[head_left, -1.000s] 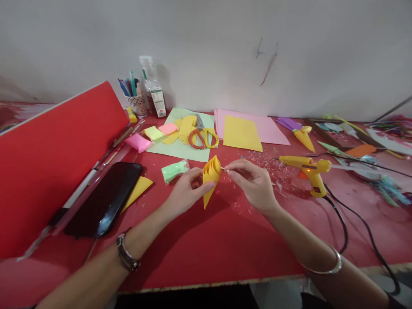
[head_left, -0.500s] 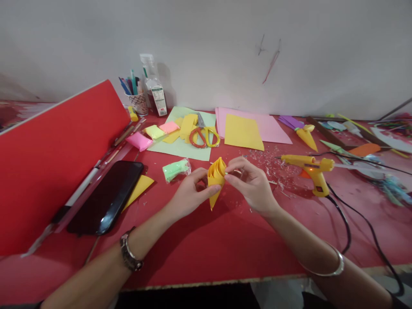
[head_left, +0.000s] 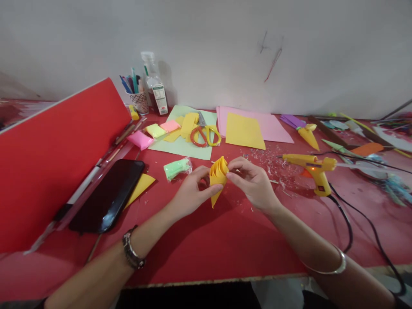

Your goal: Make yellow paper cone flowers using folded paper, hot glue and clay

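Since the earlier frame my right hand (head_left: 254, 182) has closed the gap to the yellow paper cone (head_left: 218, 178); its fingertips (head_left: 229, 175) now touch the cone's upper right edge, pressed together in a pinch. Whether the thin stick seen earlier is between them I cannot tell. My left hand (head_left: 189, 193) grips the cone from the left, thumb across the front of the folds, remaining fingers curled behind. The cone is held upright just above the red table (head_left: 225, 244), point down, layered mouth up. Risk, as I judge it: the rolled layers look held only by thumb pressure, so any easing of the left grip could let them spring open; too hard a pinch on the right could crease the rim. Right of the cone, well apart, the glue gun (head_left: 310, 165) rests on its stand with its cord (head_left: 344, 214) trailing toward my right forearm; a snag there could tip it. Glue scraps (head_left: 270, 161) lie between cone and gun. Left of the cone sits a green packet (head_left: 176, 168); further left, the phone (head_left: 107, 195). Behind the cone, scissors (head_left: 204, 134).
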### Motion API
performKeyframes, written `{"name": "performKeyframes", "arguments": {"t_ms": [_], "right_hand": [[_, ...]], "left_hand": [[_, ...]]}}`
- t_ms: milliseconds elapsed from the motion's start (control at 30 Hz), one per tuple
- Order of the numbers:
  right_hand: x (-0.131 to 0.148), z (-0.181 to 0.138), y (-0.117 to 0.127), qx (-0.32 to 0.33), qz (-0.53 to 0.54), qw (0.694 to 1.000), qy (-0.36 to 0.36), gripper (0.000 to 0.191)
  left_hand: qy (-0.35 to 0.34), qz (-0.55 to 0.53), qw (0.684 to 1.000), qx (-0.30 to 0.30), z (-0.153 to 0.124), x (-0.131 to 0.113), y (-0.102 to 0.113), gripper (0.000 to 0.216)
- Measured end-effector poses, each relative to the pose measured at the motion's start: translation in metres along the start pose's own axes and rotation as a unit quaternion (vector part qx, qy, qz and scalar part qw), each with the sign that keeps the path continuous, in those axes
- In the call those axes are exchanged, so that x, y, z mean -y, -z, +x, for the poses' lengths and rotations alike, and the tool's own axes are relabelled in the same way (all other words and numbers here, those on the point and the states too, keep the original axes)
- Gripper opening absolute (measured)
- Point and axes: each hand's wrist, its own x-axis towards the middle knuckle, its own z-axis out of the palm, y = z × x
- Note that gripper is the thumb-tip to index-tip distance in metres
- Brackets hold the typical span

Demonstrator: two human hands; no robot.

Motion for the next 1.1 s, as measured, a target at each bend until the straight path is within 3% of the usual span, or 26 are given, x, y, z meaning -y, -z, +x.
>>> {"name": "performKeyframes", "arguments": {"t_ms": [533,800,900,1100], "right_hand": [[0.0013,0.0029,0.005,0.043,0.009,0.999,-0.011,0.007],[0.0016,0.0023,0.0039,0.031,0.017,0.999,-0.008,0.003],[0.0011,0.0013,0.0046,0.035,0.033,0.999,-0.011,0.01],[-0.0035,0.0019,0.0061,-0.019,0.009,0.999,-0.046,0.01]], "left_hand": [[-0.019,0.016,1.0,0.008,-0.0006,-0.0004,0.0006,0.025],[-0.008,-0.007,1.0,0.007,-0.001,-0.0005,0.0,0.024],[0.003,-0.03,1.0,0.006,-0.001,-0.0013,0.0006,0.025],[0.036,-0.093,0.995,0.009,-0.0011,-0.0065,0.0032,0.025]]}}
